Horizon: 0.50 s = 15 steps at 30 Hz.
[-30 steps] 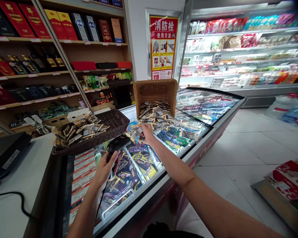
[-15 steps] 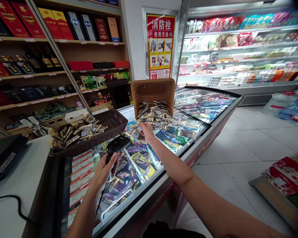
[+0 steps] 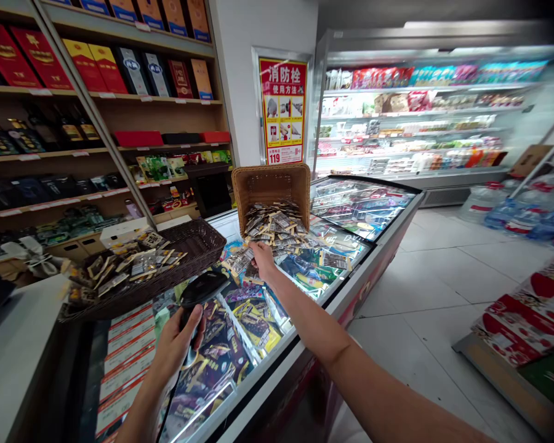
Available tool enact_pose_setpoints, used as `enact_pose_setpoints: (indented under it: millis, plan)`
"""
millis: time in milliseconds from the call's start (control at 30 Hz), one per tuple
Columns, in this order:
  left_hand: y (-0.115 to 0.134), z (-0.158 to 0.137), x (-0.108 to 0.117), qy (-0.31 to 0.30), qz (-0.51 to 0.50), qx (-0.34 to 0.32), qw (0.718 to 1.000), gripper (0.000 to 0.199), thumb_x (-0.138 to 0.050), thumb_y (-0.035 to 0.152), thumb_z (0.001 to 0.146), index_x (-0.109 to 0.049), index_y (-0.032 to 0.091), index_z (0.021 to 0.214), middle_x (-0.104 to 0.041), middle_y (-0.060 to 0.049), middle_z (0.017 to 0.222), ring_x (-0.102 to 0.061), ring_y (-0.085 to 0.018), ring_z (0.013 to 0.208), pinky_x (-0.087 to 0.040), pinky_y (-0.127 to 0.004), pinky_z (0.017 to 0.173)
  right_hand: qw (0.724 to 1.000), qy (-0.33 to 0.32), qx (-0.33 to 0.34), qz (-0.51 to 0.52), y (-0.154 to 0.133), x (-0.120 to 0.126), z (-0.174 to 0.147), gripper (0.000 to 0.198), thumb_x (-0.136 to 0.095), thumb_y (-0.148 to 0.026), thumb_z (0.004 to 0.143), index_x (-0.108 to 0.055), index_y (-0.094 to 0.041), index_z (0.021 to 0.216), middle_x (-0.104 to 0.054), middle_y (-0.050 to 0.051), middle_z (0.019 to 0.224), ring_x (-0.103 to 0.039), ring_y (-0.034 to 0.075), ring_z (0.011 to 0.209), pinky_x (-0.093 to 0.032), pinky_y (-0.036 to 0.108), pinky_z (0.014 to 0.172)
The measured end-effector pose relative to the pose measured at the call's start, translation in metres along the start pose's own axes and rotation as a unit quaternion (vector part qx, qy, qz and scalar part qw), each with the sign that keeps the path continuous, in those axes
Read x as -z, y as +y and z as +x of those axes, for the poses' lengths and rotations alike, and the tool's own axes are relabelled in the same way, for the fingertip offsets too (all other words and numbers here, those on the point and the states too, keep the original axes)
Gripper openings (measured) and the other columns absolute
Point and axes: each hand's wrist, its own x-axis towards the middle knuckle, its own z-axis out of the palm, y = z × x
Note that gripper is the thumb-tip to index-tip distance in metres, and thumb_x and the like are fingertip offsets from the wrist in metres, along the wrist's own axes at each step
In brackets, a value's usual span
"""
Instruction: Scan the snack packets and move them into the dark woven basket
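Note:
My left hand point(image 3: 180, 338) is wrapped round the handle of a black barcode scanner point(image 3: 205, 288), its head over the freezer's glass lid and a cable trailing down. My right hand point(image 3: 262, 259) is closed at the front of a pile of small snack packets point(image 3: 277, 229), its fingers on a packet point(image 3: 236, 261) at the pile's left edge. That pile spills onto the glass from a light-brown wicker basket point(image 3: 271, 178) tipped on its side. To the left, a dark-brown wicker basket point(image 3: 207, 237) holds more small packets point(image 3: 141, 261) in its near half.
Under the baskets runs a chest freezer point(image 3: 295, 351) with bagged goods below its glass. A white counter point(image 3: 18, 351) stands at left, before shelves of boxes and bottles. At right are tiled floor point(image 3: 397, 338), red-and-white cartons point(image 3: 526, 314) and large water bottles point(image 3: 480, 200).
The view has swung slightly to the right and up, so everything sits further left and lower. Both hands stay in about the same places by the scanner and the pile.

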Motion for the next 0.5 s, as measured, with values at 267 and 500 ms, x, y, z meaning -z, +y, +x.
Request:
enact_pose_setpoints:
  millis: [267, 500]
  plan:
    - [0.014, -0.009, -0.005, 0.033, 0.004, -0.001, 0.999, 0.056, -0.066, 0.074, 0.089, -0.058, 0.022, 0.069, -0.05, 0.003, 0.052, -0.044, -0.012, 0.043, -0.035, -0.022, 0.042, 0.98, 0.178, 0.072, 0.051, -0.018, 0.013, 0.018, 0.022, -0.05, -0.045, 0.106, -0.047, -0.027, 0.095, -0.057, -0.001, 0.079, -0.063, 0.016, 0.063, -0.054, 0.028, 0.06]
    - [0.012, -0.008, -0.004, 0.024, 0.007, -0.003, 1.0, 0.054, -0.068, 0.071, 0.09, -0.058, 0.022, 0.067, -0.046, 0.004, 0.049, -0.042, -0.012, 0.043, -0.035, -0.022, 0.041, 0.933, 0.336, 0.129, 0.001, -0.028, 0.053, 0.046, 0.038, -0.026, -0.042, 0.11, -0.041, -0.025, 0.141, -0.067, 0.015, 0.117, -0.075, 0.022, 0.08, -0.06, 0.036, 0.069]
